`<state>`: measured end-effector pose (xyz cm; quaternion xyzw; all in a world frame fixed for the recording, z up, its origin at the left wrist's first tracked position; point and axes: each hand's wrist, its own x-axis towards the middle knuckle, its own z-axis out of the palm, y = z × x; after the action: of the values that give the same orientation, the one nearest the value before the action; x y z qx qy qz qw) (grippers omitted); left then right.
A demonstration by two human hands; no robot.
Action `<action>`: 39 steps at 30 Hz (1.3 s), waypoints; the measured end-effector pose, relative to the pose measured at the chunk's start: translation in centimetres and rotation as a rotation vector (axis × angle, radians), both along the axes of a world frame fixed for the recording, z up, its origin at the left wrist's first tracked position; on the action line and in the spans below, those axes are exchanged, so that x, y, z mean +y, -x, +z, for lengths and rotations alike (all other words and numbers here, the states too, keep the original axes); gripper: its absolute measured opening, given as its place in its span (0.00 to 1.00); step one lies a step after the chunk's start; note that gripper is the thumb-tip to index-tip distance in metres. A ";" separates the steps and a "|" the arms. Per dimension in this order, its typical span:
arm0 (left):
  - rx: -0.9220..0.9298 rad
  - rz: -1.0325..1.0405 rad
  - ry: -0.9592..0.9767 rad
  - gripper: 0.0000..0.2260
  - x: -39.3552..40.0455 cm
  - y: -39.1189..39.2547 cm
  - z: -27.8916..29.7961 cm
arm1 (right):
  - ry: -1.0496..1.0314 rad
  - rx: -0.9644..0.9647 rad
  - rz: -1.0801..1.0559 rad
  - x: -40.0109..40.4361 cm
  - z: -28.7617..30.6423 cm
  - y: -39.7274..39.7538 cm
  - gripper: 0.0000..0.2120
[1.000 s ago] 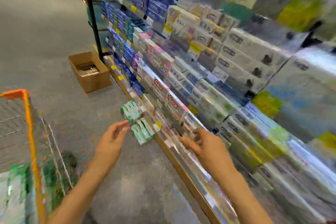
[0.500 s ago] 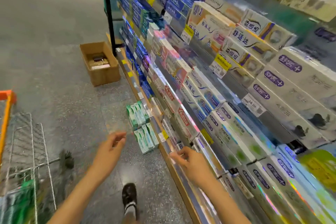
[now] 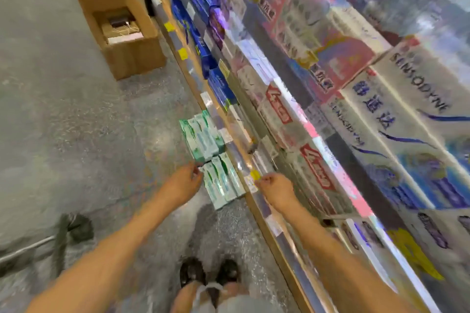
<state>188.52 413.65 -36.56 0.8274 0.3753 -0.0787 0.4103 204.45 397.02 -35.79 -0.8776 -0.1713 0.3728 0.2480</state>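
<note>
Two bundles of green-and-white toothpaste boxes lie on the grey floor against the shelf base, a far bundle (image 3: 201, 137) and a near bundle (image 3: 223, 181). My left hand (image 3: 184, 181) reaches down beside the near bundle, its fingertips at the bundle's upper left corner, fingers loosely curled and holding nothing. My right hand (image 3: 276, 189) hovers just right of that bundle, over the lowest shelf's edge near a yellow price tag (image 3: 255, 174), fingers loosely bent and empty. The picture is motion-blurred.
Shelves (image 3: 262, 213) packed with toothpaste cartons run along the right. An open cardboard box (image 3: 132, 58) stands on the floor farther up the aisle. A trolley wheel (image 3: 76, 226) is at the lower left. My shoes (image 3: 193, 273) are at the bottom.
I have stepped closer and tilted my head down. Both hands have dropped toward the green boxes on the floor, and the trolley basket has slid out of view at the left.
</note>
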 end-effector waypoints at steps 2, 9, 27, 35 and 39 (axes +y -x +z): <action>0.074 -0.145 -0.124 0.16 1.3 -2.2 -6.5 | 0.012 -0.036 0.063 2.6 -6.2 -1.9 0.05; 0.432 -0.897 -0.700 0.30 2.6 -9.7 -28.6 | 0.061 -0.070 0.125 4.8 -30.8 -2.5 0.11; 0.472 -1.121 -0.898 0.36 3.0 -16.5 -45.2 | 0.228 -0.430 0.507 4.3 -49.0 -0.2 0.44; 0.446 -1.228 -0.942 0.35 1.0 -17.3 -45.7 | 0.271 -0.466 0.248 6.5 -48.1 -0.8 0.52; 0.406 -1.302 -0.975 0.32 0.2 -17.1 -45.2 | 0.343 -0.467 0.197 5.9 -47.7 -0.7 0.52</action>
<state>205.62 413.82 -81.75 0.9333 -0.1189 -0.2763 -0.1962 205.16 402.92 -83.45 -0.9478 -0.2425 0.2069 0.0127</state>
